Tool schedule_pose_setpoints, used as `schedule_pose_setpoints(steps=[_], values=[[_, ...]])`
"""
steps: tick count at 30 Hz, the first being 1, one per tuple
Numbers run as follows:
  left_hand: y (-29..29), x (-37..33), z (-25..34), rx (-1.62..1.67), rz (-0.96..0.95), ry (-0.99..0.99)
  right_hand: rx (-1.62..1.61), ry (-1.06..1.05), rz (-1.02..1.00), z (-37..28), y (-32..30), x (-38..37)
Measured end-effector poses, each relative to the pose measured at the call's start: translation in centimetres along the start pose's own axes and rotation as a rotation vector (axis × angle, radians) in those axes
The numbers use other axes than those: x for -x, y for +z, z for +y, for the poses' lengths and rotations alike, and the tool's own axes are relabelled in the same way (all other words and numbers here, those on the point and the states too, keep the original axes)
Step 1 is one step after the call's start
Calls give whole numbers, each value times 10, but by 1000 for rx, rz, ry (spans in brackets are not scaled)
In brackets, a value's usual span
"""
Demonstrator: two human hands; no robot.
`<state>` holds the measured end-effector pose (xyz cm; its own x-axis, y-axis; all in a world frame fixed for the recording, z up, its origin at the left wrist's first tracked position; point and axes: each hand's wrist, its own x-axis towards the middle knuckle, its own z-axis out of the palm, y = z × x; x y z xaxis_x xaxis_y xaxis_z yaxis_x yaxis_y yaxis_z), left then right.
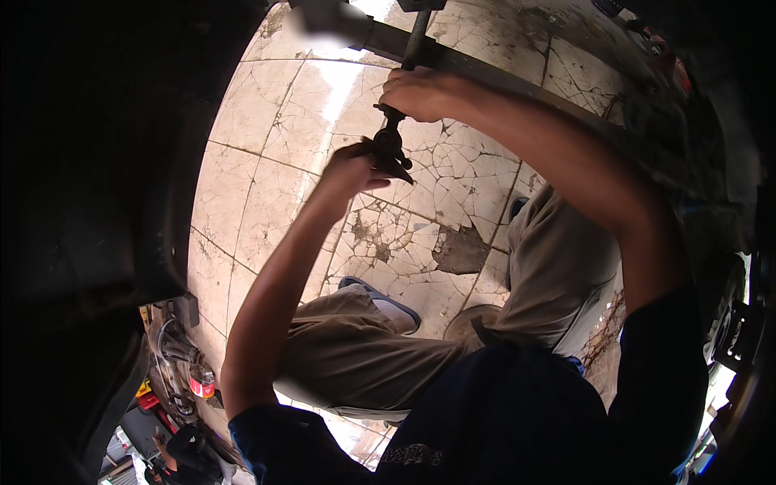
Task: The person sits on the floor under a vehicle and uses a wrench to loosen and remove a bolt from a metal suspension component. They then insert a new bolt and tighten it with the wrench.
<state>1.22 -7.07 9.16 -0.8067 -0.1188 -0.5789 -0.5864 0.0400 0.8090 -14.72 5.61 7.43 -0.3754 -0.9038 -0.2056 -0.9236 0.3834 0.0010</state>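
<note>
A dark metal rod (415,44) comes down from the upper edge, and my right hand (427,94) is closed around its lower part. Below that hand, the rod runs into a dark jointed end piece (390,139) with a rounded knuckle and a pointed flange. My left hand (349,172) grips this end piece from its left side, thumb and fingers partly hidden behind it. The piece is in deep shadow, so its exact kind is hard to make out. Both hands are held out in front of me, above the tiled floor.
Cracked pale tiles (250,174) cover the floor, with a broken dark patch (461,249). A dark beam (477,65) crosses behind the rod. Large black bodywork (81,162) fills the left. At lower left are a red-labelled bottle (202,382), metal parts and another person (190,453).
</note>
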Motion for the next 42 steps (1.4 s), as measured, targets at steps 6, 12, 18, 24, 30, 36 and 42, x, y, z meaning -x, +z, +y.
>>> schedule_pose_setpoints(steps=[6,12,18,24,30,36,42], values=[[-16,-5,0,-38,15,68,19,-11,-16,-4,-8,2],[-2,-3,-2,-15,72,62,-8,-7,34,-2,-3,-1],[12,9,8,-88,56,27,-21,-7,11,1,-2,2],[-8,-12,-3,-32,108,87,8,-9,14,-1,-3,1],[6,-10,-11,-3,58,41,-12,-10,10,0,-6,3],[4,-7,-13,-5,55,40,-8,-9,4,0,-4,2],[1,-4,-8,-57,43,83,-48,-13,16,1,-4,3]])
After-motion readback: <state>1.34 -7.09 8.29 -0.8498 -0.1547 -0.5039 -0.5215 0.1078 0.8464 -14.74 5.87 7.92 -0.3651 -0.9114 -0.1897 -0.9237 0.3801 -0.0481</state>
